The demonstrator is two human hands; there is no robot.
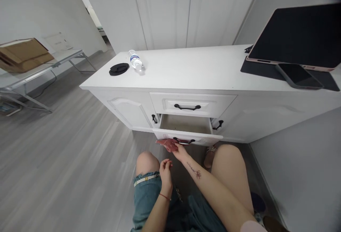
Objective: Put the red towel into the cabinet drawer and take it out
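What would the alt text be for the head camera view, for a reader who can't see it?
A seated person's right hand reaches to the black handle of an open, seemingly empty lower drawer in a white cabinet, left hand loose by the knee. On top: water bottle, black lid, tablet, phone.

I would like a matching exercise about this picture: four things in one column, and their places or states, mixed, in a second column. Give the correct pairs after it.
Things:
1. water bottle
2. lower drawer
3. phone
4. right hand

Places or states:
A. pulled open
B. lying on its side on the cabinet top, beside a black lid
C. holding a reddish object at the drawer front
D. lying in front of the tablet

Pairs: 1-B, 2-A, 3-D, 4-C
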